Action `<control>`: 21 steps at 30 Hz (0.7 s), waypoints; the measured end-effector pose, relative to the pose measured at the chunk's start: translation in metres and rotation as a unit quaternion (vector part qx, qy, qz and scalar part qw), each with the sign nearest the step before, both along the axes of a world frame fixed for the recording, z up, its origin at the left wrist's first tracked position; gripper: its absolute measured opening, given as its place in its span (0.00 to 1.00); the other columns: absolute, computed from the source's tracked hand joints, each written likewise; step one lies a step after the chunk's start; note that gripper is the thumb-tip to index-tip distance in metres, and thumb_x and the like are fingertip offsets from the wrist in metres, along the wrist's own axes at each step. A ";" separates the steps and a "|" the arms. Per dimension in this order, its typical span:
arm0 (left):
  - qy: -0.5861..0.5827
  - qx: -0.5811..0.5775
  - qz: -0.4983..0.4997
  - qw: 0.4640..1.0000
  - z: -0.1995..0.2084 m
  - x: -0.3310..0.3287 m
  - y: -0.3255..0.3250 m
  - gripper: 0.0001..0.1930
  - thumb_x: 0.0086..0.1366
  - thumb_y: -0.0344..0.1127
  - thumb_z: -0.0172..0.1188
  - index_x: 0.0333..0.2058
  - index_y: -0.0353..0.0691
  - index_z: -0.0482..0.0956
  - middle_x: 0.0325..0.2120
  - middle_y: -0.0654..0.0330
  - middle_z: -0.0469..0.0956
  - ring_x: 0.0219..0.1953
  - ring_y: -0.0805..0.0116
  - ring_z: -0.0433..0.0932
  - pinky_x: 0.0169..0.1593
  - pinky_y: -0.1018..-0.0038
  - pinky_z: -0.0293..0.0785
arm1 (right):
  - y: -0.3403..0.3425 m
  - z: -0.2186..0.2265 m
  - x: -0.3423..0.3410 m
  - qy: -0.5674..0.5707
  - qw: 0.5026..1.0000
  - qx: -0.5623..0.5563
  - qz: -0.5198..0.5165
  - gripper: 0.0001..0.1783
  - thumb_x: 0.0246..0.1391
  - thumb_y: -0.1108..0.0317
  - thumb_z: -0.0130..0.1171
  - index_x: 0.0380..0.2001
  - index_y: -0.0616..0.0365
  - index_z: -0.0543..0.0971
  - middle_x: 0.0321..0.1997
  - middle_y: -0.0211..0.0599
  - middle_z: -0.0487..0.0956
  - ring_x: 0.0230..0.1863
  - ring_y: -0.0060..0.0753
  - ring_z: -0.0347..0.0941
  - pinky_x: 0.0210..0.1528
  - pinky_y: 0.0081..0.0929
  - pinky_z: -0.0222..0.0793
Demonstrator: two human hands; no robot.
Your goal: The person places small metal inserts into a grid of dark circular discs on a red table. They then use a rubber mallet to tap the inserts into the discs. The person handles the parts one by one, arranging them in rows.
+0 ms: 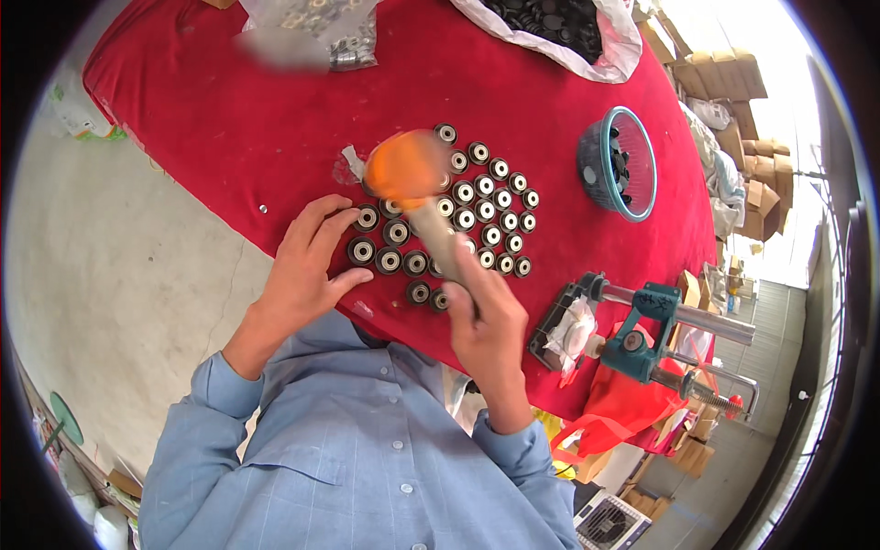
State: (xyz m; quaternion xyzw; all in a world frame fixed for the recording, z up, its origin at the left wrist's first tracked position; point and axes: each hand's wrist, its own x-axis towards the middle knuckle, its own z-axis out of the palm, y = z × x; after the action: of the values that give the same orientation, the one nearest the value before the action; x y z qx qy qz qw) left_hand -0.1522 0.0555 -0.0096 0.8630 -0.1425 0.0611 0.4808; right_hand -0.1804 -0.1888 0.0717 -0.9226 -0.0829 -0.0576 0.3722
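My right hand (488, 316) is wrapped round the pale handle of a mallet with an orange head (396, 170). The mallet's head is blurred and hangs over the group of round rollers, hiding some of them. These rollers (464, 192) are black wheels with metal bearing centres, laid out in rough rows on the red cloth. My left hand (312, 252) is at the left end of the group. Its fingers and thumb are spread, with a fingertip at one roller (366, 217) and the thumb below another (361, 250).
A blue plastic basket (591, 165) with black pieces stands to the right on the red cloth (275, 119). A green hand press (642, 335) lies near the right edge. At the far side are a clear bag of metal parts (353, 46) and a white sack (623, 50) of black parts.
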 end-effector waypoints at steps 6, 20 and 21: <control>-0.019 0.028 0.000 0.999 -0.006 -0.001 0.004 0.37 0.51 0.35 0.82 0.61 0.39 0.78 0.59 0.51 0.74 0.59 0.46 0.77 0.59 0.56 0.78 | -0.009 0.005 -0.013 0.004 1.000 0.010 -0.017 0.32 0.63 0.77 0.66 0.71 0.50 0.79 0.31 0.43 0.79 0.28 0.35 0.75 0.35 0.35 0.75; -0.044 0.015 0.026 0.999 -0.012 0.002 0.001 0.37 0.49 0.30 0.83 0.60 0.40 0.79 0.52 0.54 0.76 0.47 0.56 0.80 0.44 0.66 0.84 | -0.022 0.018 -0.069 0.016 0.998 0.051 -0.023 0.32 0.61 0.79 0.65 0.69 0.58 0.79 0.35 0.45 0.81 0.32 0.34 0.77 0.39 0.28 0.75; -0.042 0.013 0.022 0.999 -0.012 0.002 0.000 0.38 0.48 0.29 0.83 0.60 0.40 0.79 0.51 0.54 0.77 0.46 0.57 0.80 0.44 0.66 0.84 | -0.019 0.014 -0.074 0.039 0.998 0.034 -0.027 0.32 0.61 0.80 0.65 0.69 0.58 0.79 0.34 0.45 0.80 0.31 0.34 0.77 0.38 0.29 0.75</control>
State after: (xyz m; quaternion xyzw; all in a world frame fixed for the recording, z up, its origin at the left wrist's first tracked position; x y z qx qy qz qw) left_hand -0.1506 0.0559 -0.0214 0.8689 -0.1442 0.1064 0.4614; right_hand -0.2549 -0.2078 0.0862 -0.9131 -0.0417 -0.0342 0.4042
